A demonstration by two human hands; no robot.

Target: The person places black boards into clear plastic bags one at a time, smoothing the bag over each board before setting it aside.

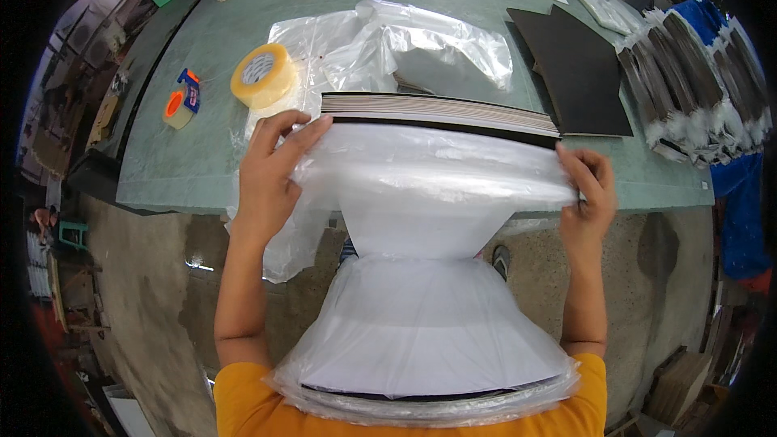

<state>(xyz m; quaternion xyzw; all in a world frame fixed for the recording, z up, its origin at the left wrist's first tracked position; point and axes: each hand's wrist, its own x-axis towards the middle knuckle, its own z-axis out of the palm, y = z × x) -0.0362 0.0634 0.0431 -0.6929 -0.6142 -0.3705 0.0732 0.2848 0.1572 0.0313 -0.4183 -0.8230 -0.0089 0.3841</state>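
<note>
Leaning nearest, at the lower centre of the frame against an orange shirt (243,396), a board stack (441,110), covered in clear plastic (453,182) and reaching up to mid-frame, layered far edges showing bare there. Hard to tell whether wrapped in one piece or two. Pinching the film left of centre with the left hand (273,163), grip narrow, fingertips right beside the stack's corner; pinching it right of centre with the right hand (589,184), grip likewise closed on film. Could tear, in all likelihood, if pulled hard over those corners. Could knock the layers out of line if dragged unevenly, or slip toward the floor, apparently overhanging the near edge of the green surface (190,158), if no longer braced by the body. Lying farther up: a tape roll (263,77) at upper left, crumpled film (437,36) at upper centre, dark boards (571,65) at upper right, perhaps snagging if bumped
</note>
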